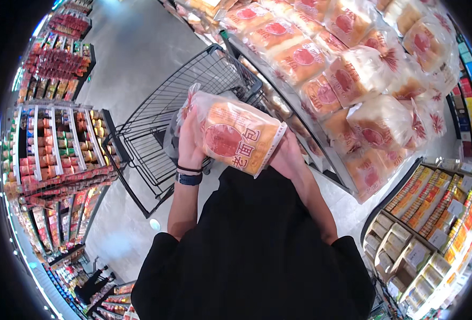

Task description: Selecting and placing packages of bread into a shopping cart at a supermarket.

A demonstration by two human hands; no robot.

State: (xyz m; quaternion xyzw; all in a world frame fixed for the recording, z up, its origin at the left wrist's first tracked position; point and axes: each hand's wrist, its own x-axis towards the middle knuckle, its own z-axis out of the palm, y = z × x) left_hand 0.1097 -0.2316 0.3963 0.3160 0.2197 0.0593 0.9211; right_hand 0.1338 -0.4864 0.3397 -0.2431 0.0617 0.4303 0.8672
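Observation:
Between my two hands is a clear plastic bag of bread (238, 136) with a red round print, held tilted in front of my chest. My left hand (192, 141) grips its left end, just below the gathered, twisted neck of the bag. At the lower right end my right hand (288, 157) is closed against the bag's flat edge; its fingertips are partly hidden behind the bread. A dark watch and a thin black band circle my left wrist. Beyond the bread stands a black wire shopping cart (156, 114), partly covered by the bag and my left hand.
A display stand (321, 144) piled with similar bagged loaves (348, 80) rises close on the right. Shelves of packaged goods (60, 141) line the left, and another shelf of cans and boxes (428, 229) stands at the lower right. A person in dark clothes (91, 287) is at the far lower left.

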